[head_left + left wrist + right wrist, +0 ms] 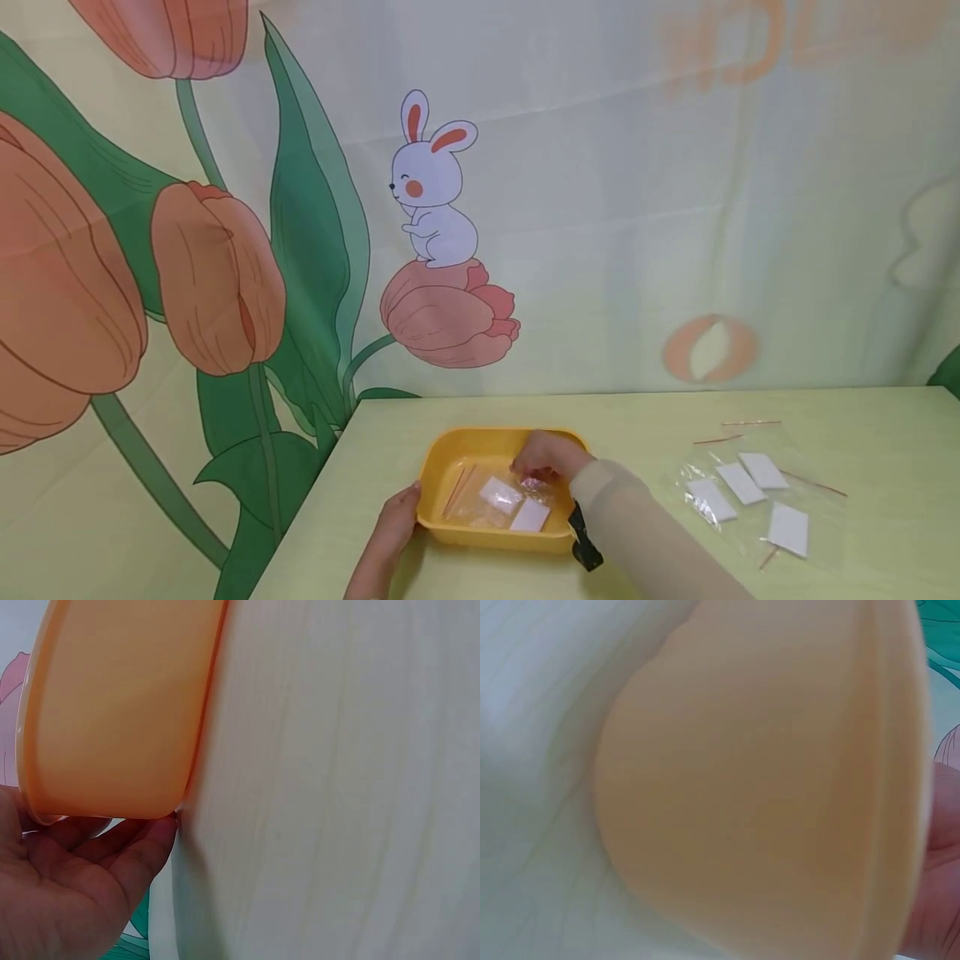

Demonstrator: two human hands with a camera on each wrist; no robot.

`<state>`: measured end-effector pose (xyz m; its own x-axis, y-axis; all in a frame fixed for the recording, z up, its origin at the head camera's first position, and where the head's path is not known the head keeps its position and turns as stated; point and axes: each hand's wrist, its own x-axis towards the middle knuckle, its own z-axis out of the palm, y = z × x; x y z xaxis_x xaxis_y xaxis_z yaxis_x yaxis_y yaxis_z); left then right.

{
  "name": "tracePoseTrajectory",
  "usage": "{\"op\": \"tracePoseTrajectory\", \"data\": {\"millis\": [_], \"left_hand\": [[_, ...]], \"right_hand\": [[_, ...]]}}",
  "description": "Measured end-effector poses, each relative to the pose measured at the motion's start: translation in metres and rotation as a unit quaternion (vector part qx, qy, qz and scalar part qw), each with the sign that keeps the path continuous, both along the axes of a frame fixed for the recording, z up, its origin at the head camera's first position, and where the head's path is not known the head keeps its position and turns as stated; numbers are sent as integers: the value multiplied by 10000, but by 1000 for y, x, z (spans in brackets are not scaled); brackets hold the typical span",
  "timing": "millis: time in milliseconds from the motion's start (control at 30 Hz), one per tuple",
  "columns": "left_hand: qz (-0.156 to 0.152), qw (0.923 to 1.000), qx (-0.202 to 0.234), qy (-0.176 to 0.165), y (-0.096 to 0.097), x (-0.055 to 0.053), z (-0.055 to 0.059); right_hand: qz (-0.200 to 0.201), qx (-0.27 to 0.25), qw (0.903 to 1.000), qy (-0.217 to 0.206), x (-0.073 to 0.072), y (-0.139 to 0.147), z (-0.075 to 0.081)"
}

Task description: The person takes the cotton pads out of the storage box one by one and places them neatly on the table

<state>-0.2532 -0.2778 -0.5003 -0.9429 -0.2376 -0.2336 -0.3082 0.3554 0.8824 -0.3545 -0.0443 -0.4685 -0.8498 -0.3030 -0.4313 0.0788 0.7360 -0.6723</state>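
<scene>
A yellow plastic basin (517, 540) stands on the table. My left hand (396, 521) lies against its left end from outside. In the left wrist view, the fingers (142, 851) touch the basin's outer wall (124, 712) near its base. My right hand (551, 454) reaches over the right rim into the basin, fingers bent downward at a shiny pinkish packet (534, 482). I cannot tell whether they grip it. Beside it lie clear zip bags (468, 500) with red seal strips and white rectangular pieces (531, 515). In the right wrist view, the basin wall (757, 780) hides most of that hand.
To the right on the pale green table (637, 425), several clear zip bags (817, 517) lie overlapping, with white rectangular pieces (787, 530) in them. A cloth backdrop (585, 208) printed with tulips and a rabbit hangs behind the table's far edge. A black strap (585, 537) is on the right wrist.
</scene>
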Motion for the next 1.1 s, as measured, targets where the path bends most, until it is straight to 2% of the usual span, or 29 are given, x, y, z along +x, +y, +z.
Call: {"op": "tracePoseTrajectory", "data": {"millis": [233,500,733,900,1100], "left_hand": [[10,10000,30,-8,1,0,0],[-48,9999,-8,112,1,1,1],[23,10000,26,25,0,0,0],[28,10000,22,21,0,0,0],[24,10000,26,62,0,0,1]], "right_hand": [[191,265,9989,333,0,-1,-3],[222,194,9989,369,-1,-3,6],[349,227,9980,483,2,-6,13],[260,-31,9989,394,3,-7,15],[438,-435,9977,280,8,-1,23]]}}
